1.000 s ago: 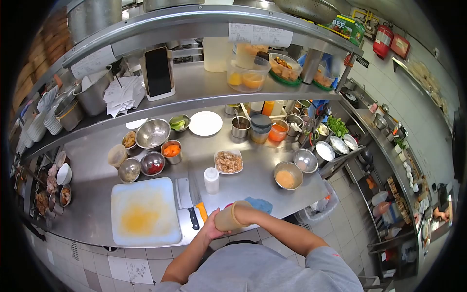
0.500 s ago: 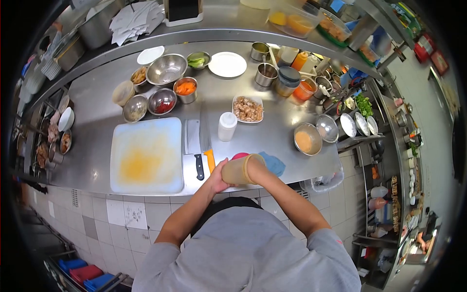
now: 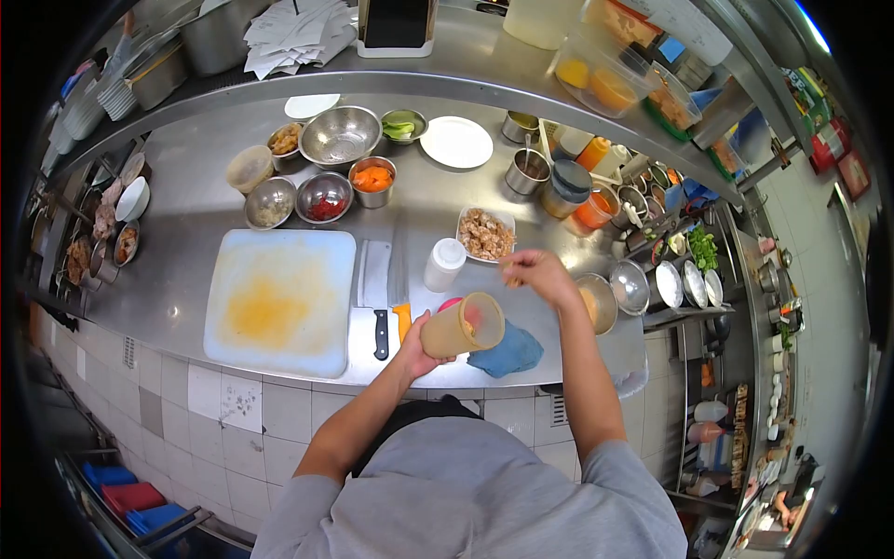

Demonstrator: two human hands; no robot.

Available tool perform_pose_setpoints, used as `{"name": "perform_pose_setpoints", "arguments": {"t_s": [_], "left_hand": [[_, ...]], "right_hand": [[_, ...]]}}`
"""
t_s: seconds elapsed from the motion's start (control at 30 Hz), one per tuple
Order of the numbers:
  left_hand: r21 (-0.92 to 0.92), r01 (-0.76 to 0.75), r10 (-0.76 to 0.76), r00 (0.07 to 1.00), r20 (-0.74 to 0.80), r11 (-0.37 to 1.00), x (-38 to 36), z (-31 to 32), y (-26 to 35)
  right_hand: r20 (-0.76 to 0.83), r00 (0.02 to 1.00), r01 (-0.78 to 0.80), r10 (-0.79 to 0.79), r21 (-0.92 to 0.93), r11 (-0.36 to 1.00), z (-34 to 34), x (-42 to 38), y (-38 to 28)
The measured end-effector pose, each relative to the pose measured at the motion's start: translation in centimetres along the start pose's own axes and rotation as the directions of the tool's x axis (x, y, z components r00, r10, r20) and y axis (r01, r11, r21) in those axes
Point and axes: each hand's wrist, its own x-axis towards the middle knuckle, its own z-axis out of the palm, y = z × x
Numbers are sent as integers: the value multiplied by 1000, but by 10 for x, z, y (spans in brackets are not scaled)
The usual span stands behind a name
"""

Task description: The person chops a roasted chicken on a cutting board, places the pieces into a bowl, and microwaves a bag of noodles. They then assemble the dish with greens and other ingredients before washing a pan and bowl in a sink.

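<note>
My left hand point(image 3: 421, 350) is wrapped round a tall, cloudy plastic container point(image 3: 445, 334), tilted with its mouth to the right. A little yellowish food shows inside the mouth. My right hand point(image 3: 542, 274) is closed in a pinch, out to the right of the container. A small yellowish-brown bit shows at its fingertips, too small to name. Just beyond that hand sits a white dish of brownish chopped food point(image 3: 486, 234). A white squeeze bottle point(image 3: 445, 265) stands between the dish and the container. Below the container's mouth lies a blue cloth point(image 3: 510, 354), with something pink partly hidden behind the container.
On the left is a stained cutting board point(image 3: 279, 303), with a cleaver point(image 3: 376, 275) and a yellow-handled knife point(image 3: 401, 321) beside it. Several metal bowls, one of orange pieces point(image 3: 373, 177), stand behind. A steel bowl point(image 3: 596, 303) sits partly behind my right forearm. A shelf point(image 3: 466, 79) crosses the back.
My right hand has come out of the container's mouth and moved up and right, pinched. The container stays in my left hand. The camera view has shifted slightly.
</note>
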Motion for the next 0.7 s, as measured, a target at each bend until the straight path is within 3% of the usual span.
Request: {"name": "perform_pose_setpoints", "arguments": {"t_s": [0.07, 0.17, 0.27, 0.37, 0.4, 0.5, 0.63, 0.7], "left_hand": [[-22, 15, -16, 997, -70, 1000, -10, 16, 1], [-25, 25, -27, 994, -107, 999, -18, 21, -3], [-10, 18, -19, 993, -114, 1000, -22, 15, -6], [-13, -19, 18, 998, -59, 1000, -26, 5, -9], [-18, -27, 26, 998, -58, 999, -27, 5, -8], [-61, -52, 49, 997, -55, 997, -28, 8, -4], [-109, -99, 93, 994, -53, 989, -23, 7, -7], [-159, -107, 103, 994, -37, 982, -17, 3, -5]], "right_hand": [[-124, 992, -9, 1, -64, 998, -10, 45, 8], [-131, 981, 37, -140, -586, 809, -12, 114, 36], [-95, 968, 114, -233, -661, 742, -17, 176, 75], [-9, 982, 128, -187, -700, 703, -30, 192, 60], [-12, 998, 36, -55, -631, 775, -32, 183, 39], [-206, 978, -104, -17, -564, 819, -40, 181, 25], [-309, 909, -23, -278, -706, 708, -37, 164, 30], [-133, 951, 98, -279, -725, 681, -31, 140, 28]]}}
